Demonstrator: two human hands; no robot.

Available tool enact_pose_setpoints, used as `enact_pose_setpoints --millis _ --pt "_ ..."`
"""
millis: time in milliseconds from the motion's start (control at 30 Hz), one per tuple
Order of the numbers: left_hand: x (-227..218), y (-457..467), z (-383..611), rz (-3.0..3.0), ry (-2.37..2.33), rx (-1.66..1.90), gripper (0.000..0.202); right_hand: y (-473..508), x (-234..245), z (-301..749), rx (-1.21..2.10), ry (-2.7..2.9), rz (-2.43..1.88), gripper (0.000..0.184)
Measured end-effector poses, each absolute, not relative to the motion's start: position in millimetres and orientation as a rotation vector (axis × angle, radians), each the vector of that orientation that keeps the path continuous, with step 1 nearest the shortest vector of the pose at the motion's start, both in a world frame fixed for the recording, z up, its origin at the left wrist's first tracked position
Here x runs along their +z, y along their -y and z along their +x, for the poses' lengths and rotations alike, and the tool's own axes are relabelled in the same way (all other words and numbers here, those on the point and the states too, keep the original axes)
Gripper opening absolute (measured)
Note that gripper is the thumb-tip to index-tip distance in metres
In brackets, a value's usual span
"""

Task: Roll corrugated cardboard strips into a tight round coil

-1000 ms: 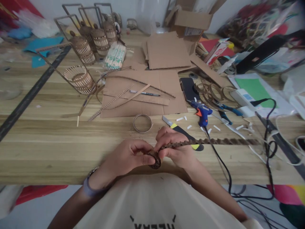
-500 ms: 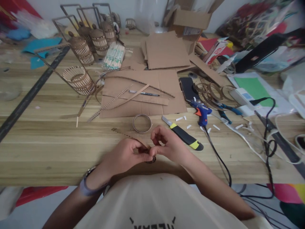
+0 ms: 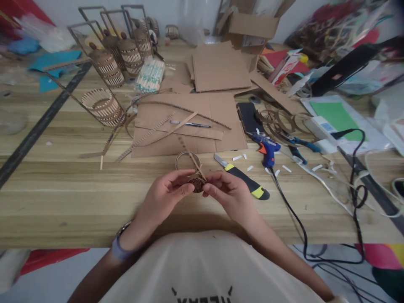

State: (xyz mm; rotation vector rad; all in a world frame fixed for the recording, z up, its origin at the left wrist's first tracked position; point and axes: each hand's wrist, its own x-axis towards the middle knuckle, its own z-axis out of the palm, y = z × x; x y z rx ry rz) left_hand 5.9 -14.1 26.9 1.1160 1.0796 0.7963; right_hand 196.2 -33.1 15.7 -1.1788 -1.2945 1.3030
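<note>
Together, the person's left hand (image 3: 166,191) and right hand (image 3: 232,193) held a small, round, dark-brown coil of ribbed cardboard (image 3: 198,185) over the near part of the pale wooden table (image 3: 78,202). The left fingers pinched its left side and the right fingers its right side, where a loose, narrow brown cardboard strip (image 3: 193,158) slanted up and away, crossing in front of a thin, round, brown ring (image 3: 176,163). Just beyond the right hand lay a black-and-yellow utility knife (image 3: 243,180), and farther right a blue glue gun (image 3: 269,151) with an orange trigger. Behind the ring, a flat tan cardboard sheet (image 3: 232,136) carried a slim dark pen (image 3: 201,125).
</note>
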Motion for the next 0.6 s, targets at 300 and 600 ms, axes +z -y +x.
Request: enact_pose_setpoints --millis 300,600 --pt "31.8 20.0 7.7 1.312 -1.141 0.768 0.022 38.9 9.5 192.2 1.091 1.356 -1.271 0.014" --pt "30.5 20.0 1.5 1.511 -1.251 0.727 0.025 29.7 19.2 202.0 0.974 1.585 -1.244 0.012"
